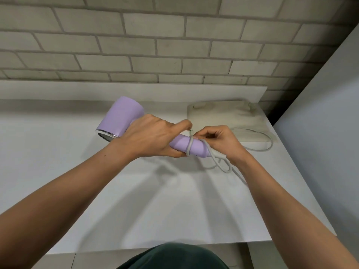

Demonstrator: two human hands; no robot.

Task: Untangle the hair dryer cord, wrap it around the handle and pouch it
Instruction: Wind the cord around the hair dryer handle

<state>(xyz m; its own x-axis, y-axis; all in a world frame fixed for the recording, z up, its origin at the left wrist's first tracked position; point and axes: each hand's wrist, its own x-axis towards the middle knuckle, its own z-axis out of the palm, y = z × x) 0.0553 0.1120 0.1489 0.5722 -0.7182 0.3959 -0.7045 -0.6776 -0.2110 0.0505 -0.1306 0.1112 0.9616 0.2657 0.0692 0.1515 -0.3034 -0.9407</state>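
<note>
A lilac hair dryer [122, 115] is held above the white table [136, 200], its barrel pointing left and its handle [194, 147] pointing right. My left hand [151, 136] grips the handle near the barrel. The grey cord [260, 148] makes one loop round the handle and trails in loose loops to the right over the table. My right hand [219, 142] pinches the cord just beyond the handle's end. A beige cloth pouch [229, 117] lies flat on the table behind my right hand.
A brick wall [155, 41] runs along the back behind a low white ledge [58, 90]. A white panel [330, 123] stands at the table's right side. The table's front edge is near my body.
</note>
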